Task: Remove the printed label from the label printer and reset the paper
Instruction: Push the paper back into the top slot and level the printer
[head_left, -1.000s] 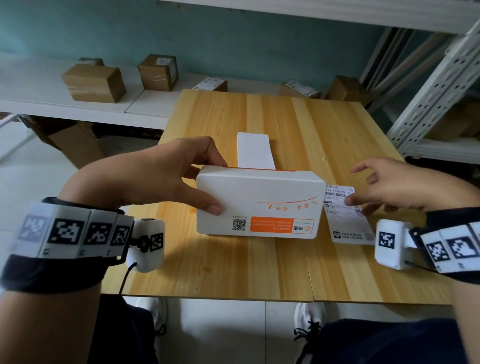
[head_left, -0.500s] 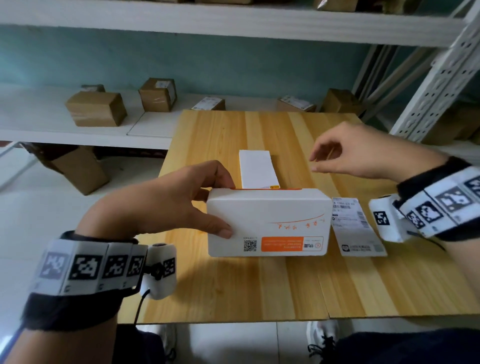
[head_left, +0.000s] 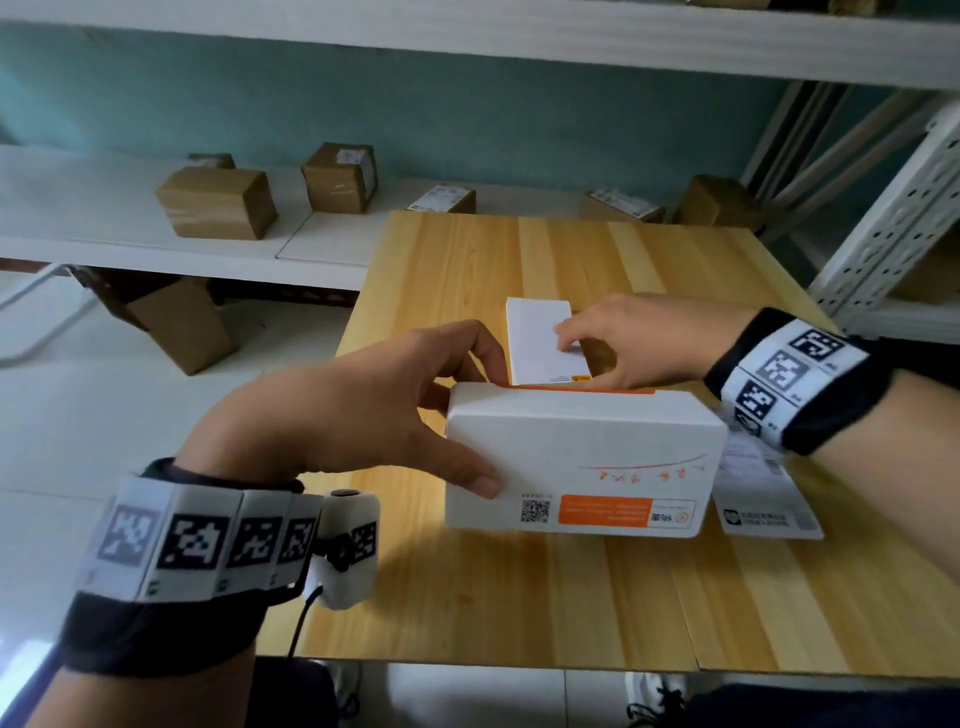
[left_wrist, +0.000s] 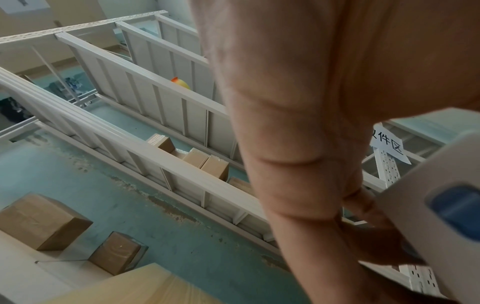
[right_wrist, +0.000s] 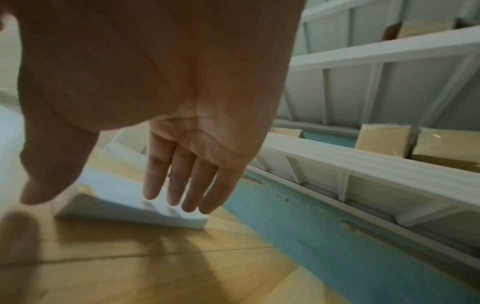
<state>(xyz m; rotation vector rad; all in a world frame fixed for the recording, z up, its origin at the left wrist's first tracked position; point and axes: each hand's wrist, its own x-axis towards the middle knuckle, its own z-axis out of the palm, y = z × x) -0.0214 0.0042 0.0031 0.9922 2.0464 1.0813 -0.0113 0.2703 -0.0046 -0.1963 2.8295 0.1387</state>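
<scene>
The white label printer (head_left: 582, 457) with an orange strip stands on the wooden table (head_left: 519, 597). My left hand (head_left: 467, 415) grips its left end, thumb on the front face and fingers over the back; the left wrist view shows the hand (left_wrist: 311, 144) against the printer (left_wrist: 428, 216). Behind the printer lies a white stack of blank label paper (head_left: 540, 338). My right hand (head_left: 592, 348) reaches over it, its straight fingers (right_wrist: 168, 174) on the top of the paper stack (right_wrist: 124, 197), thumb apart. The printed label (head_left: 763, 499) lies flat to the right of the printer.
Several cardboard boxes (head_left: 218, 202) sit on the low white shelf beyond the table's far edge. A white perforated metal rack (head_left: 893, 223) stands at the right. Another box (head_left: 182, 322) rests on the floor to the left.
My right hand left the printed label on the table, rose over the printer and came down onto the paper stack behind it. The left hand kept its hold on the printer.
</scene>
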